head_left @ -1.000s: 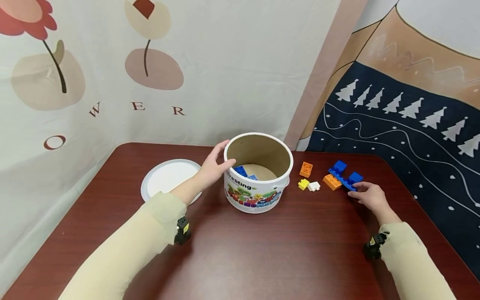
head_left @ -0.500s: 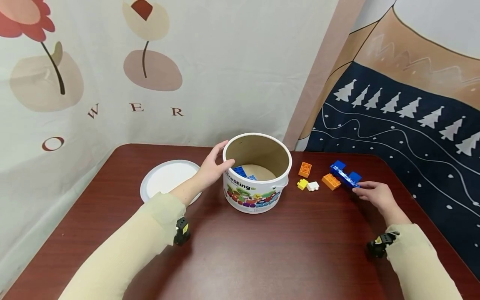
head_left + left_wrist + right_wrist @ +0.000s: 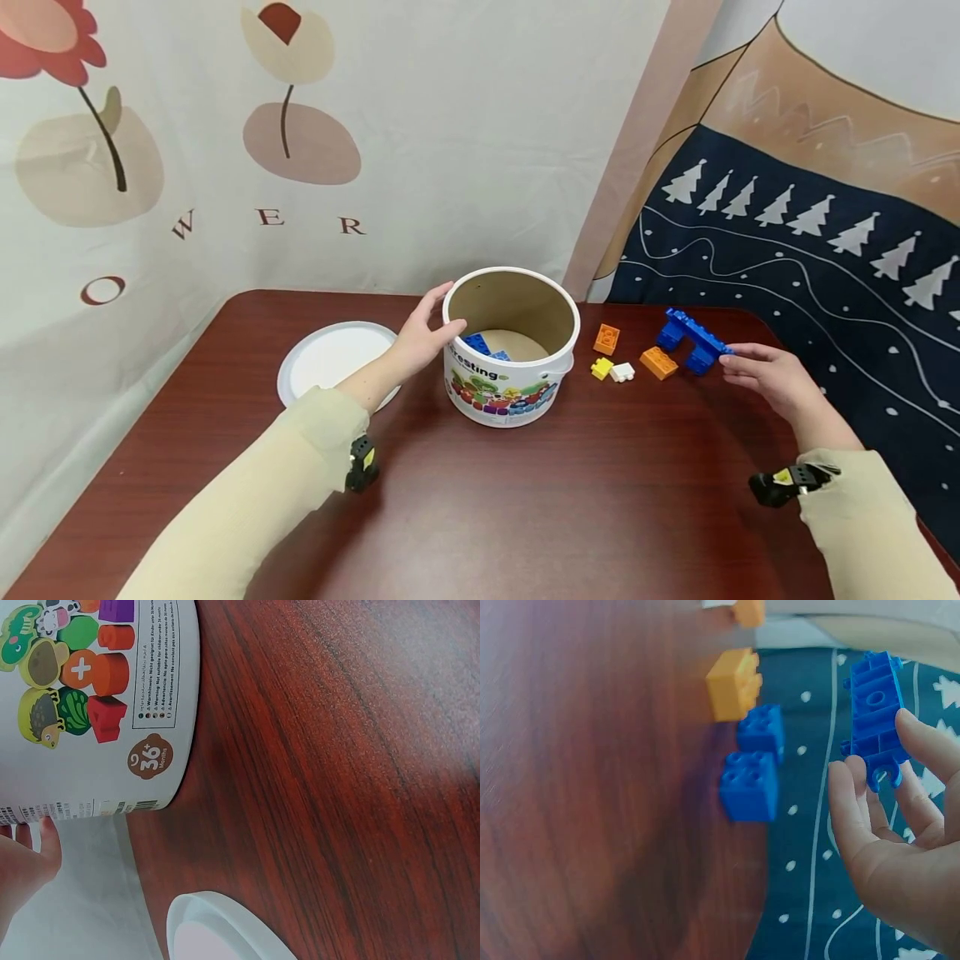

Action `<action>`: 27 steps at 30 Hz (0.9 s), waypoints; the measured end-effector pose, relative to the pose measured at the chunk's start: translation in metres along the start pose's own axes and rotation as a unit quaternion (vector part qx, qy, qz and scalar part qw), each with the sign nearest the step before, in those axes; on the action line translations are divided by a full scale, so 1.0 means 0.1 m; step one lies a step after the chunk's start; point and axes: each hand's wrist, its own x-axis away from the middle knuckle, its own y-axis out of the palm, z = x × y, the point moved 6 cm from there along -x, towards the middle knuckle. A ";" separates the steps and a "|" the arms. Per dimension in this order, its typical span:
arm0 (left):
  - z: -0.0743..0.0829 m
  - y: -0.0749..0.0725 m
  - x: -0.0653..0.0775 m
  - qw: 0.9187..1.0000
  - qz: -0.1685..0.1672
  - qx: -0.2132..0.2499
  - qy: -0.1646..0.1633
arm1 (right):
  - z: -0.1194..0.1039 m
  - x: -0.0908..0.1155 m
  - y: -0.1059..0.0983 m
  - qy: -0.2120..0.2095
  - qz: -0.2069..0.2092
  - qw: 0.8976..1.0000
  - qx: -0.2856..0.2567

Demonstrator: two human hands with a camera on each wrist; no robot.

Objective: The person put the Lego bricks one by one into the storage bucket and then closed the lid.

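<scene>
A white toy bucket [image 3: 501, 396] with printed blocks on its side stands at the table's far edge, blue pieces [image 3: 476, 342] inside. My left hand [image 3: 422, 335] rests against its left rim, fingers extended and thumb over the edge. In the right wrist view, my right hand [image 3: 907, 847] pinches a long blue toy-block base [image 3: 874, 705] by its hooked end. That base shows a hollow underside and small side pegs. Below it two blue bricks [image 3: 750, 787] sit on the table, apart from it. Beside them lies an orange brick [image 3: 658, 363].
Another orange brick [image 3: 606, 339], a small yellow brick [image 3: 602, 367] and a white one [image 3: 622, 372] lie right of the bucket. A round white lid [image 3: 333, 358] lies left of it, partly under the left forearm. Printed curtains [image 3: 465, 167] hang behind the brown table [image 3: 555, 500].
The right hand has moved right and lifted the long blue base, turning it over the two blue bricks. The left hand keeps its place on the bucket rim.
</scene>
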 end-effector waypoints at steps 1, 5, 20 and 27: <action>0.05 0.00 0.03 1.000 0.000 -0.001 -0.002 | -0.03 0.00 0.02 0.000 -0.005 1.000 -0.013; 0.17 0.00 0.12 1.000 0.002 -0.007 -0.005 | -0.15 -0.01 0.08 0.003 -0.010 1.000 -0.025; 0.18 0.00 0.11 1.000 0.001 0.000 -0.001 | -0.72 -0.07 0.49 -0.035 -0.044 0.998 0.022; -0.04 0.00 -0.04 1.000 0.004 0.000 0.007 | -1.00 -0.11 0.82 -0.065 -0.059 0.992 0.093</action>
